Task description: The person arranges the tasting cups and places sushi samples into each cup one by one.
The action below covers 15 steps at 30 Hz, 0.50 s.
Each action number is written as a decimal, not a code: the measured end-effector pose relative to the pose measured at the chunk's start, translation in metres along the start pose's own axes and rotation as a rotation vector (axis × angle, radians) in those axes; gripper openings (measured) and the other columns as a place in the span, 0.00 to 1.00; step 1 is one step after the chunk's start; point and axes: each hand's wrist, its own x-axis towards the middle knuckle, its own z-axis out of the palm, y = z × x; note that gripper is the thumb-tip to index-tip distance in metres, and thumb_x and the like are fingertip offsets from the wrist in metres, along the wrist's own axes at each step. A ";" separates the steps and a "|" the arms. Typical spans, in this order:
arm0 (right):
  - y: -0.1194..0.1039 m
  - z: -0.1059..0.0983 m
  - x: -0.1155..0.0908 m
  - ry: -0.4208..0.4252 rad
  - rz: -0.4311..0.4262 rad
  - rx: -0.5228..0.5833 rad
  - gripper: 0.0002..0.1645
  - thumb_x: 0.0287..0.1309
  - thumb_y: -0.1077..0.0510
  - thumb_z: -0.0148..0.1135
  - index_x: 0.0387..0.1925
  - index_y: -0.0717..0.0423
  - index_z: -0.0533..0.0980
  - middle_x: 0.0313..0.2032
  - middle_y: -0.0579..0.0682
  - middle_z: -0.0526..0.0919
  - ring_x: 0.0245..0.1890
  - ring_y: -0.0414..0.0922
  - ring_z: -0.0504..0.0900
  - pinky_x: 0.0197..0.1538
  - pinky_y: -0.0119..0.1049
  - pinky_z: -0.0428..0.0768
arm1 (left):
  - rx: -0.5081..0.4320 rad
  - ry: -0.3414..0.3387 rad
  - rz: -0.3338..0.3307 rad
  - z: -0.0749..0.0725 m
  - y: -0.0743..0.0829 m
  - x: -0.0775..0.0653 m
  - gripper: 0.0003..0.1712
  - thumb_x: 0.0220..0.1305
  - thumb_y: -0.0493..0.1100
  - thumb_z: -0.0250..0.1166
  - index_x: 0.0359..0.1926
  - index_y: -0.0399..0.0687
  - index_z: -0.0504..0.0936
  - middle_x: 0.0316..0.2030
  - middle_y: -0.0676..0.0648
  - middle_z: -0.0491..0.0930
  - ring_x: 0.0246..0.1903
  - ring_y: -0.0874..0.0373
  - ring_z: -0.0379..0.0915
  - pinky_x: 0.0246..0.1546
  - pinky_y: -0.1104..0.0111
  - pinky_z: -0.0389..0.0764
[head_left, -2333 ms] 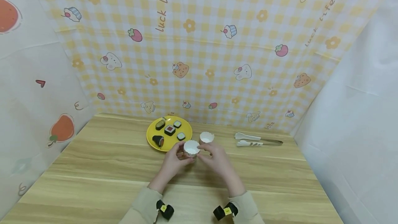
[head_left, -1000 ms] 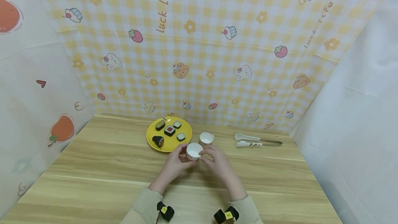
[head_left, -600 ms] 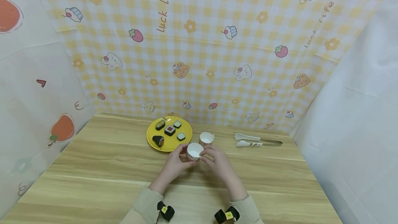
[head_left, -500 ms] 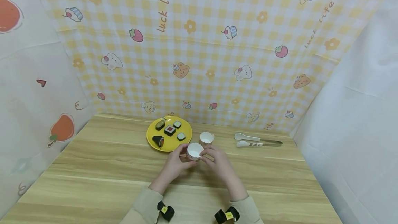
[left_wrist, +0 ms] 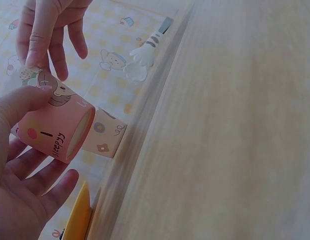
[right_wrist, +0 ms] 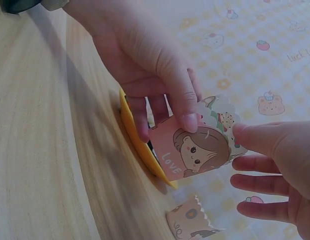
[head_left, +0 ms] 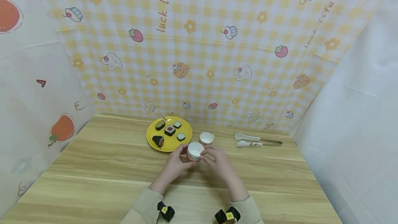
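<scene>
Nearest the person, two beige sleeves (head_left: pixel 141 203) come in over the wooden surface (head_left: pixel 93 168); just beyond them the left hand (head_left: pixel 174 165) and the right hand (head_left: pixel 219 163) meet around a pink paper cup (head_left: pixel 195 150), lifted clear of the surface and tilted; the left grip is closed on it, thumb on the printed side and fingers (right_wrist: pixel 187 107) curled over the scalloped rim; the right grip pinches the rim at the opposite side with thumb and forefinger, its other fingers (right_wrist: pixel 255 182) spread loose; the cup carries a cartoon girl and the word LOVE. Just behind it a second paper cup (head_left: pixel 206 137) stands upright, beside a yellow plate (head_left: pixel 155 142) bearing toy sushi pieces (head_left: pixel 169 130); further right, white tongs (head_left: pixel 256 140) lie near the back edge; behind everything hangs a yellow checked cloth (head_left: pixel 199 44).
</scene>
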 end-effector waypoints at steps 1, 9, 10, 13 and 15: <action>0.000 0.000 0.000 0.006 -0.002 0.000 0.05 0.55 0.58 0.69 0.35 0.52 0.83 0.45 0.49 0.82 0.48 0.49 0.80 0.52 0.45 0.79 | 0.001 -0.001 0.000 0.000 0.000 0.000 0.39 0.48 0.40 0.77 0.61 0.40 0.70 0.52 0.43 0.76 0.52 0.49 0.72 0.48 0.63 0.80; -0.001 -0.004 -0.001 0.041 0.010 0.020 0.04 0.54 0.58 0.69 0.33 0.51 0.83 0.46 0.51 0.82 0.49 0.50 0.80 0.52 0.46 0.79 | 0.016 -0.004 0.004 0.000 -0.001 0.001 0.39 0.49 0.40 0.77 0.61 0.41 0.70 0.52 0.43 0.76 0.52 0.50 0.72 0.48 0.63 0.80; -0.001 -0.004 -0.001 0.047 0.007 0.018 0.04 0.54 0.59 0.70 0.33 0.51 0.83 0.46 0.51 0.82 0.49 0.50 0.80 0.52 0.46 0.79 | 0.016 -0.004 0.006 0.000 -0.001 0.001 0.39 0.49 0.40 0.77 0.61 0.41 0.70 0.52 0.43 0.76 0.51 0.50 0.72 0.48 0.63 0.80; -0.002 -0.006 0.000 0.068 -0.007 -0.002 0.04 0.54 0.59 0.69 0.33 0.51 0.83 0.46 0.50 0.83 0.48 0.50 0.81 0.51 0.47 0.80 | 0.014 -0.005 0.007 0.000 -0.001 0.001 0.39 0.49 0.40 0.77 0.61 0.42 0.70 0.51 0.44 0.76 0.51 0.50 0.72 0.48 0.63 0.80; -0.001 -0.006 -0.001 0.081 -0.012 -0.013 0.03 0.55 0.58 0.69 0.33 0.51 0.83 0.45 0.50 0.83 0.47 0.50 0.81 0.49 0.47 0.80 | 0.010 -0.005 0.007 0.000 -0.001 0.001 0.39 0.49 0.40 0.77 0.61 0.42 0.70 0.51 0.45 0.76 0.51 0.50 0.72 0.49 0.62 0.79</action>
